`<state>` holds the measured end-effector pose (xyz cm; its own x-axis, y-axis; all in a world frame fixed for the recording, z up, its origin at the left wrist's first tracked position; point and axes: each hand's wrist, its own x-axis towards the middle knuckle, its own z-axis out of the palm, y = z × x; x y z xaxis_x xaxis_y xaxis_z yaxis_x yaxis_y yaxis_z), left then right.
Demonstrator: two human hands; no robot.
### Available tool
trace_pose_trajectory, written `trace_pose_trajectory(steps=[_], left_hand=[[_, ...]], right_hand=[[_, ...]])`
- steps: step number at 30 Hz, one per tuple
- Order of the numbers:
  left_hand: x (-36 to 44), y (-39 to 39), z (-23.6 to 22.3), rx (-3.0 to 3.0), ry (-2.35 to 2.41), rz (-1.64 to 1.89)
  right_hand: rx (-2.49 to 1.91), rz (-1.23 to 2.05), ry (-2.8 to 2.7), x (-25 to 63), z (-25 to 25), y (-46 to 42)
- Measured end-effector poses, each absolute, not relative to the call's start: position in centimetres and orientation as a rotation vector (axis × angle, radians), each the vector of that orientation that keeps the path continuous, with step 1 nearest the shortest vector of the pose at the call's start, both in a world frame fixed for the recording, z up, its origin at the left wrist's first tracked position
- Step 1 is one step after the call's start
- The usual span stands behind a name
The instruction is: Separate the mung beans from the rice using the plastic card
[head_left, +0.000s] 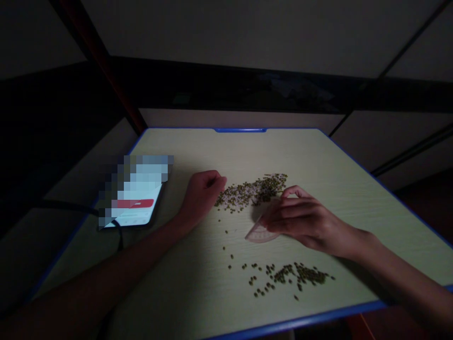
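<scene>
Status: looks partway
Your R hand pinches clear protractor, mid-tabletop; L hand curled, contents not visible. Mixed pile approx. 12 o'clock of protractor, seemingly left to do; green-only grp at 5, apparently done.

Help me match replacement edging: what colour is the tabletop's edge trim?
The edge trim is blue, clearest in the head view along the near side.
</scene>
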<state>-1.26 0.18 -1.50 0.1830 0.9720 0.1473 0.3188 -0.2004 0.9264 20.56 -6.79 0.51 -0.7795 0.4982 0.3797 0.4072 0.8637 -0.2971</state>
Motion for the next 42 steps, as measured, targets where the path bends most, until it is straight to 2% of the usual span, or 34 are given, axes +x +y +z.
trace_pose_trajectory(steps=[10, 23, 42], left_hand=[[-1.3, 0.2, -1.5, 1.666, 1.257, 1.033], [-1.3, 0.2, -1.6, 1.671, 1.250, 1.049], [-1.2, 0.2, -1.3, 1.694, 1.280, 1.037]], right_hand=[[-0.780, 0.226, -2.538, 23.3, 0.7, -9.6], [-0.708, 0.039, -2.571, 18.0, 0.6, -7.1], [-0.927, 0.128, -2.496, 24.7, 1.4, -10.4]])
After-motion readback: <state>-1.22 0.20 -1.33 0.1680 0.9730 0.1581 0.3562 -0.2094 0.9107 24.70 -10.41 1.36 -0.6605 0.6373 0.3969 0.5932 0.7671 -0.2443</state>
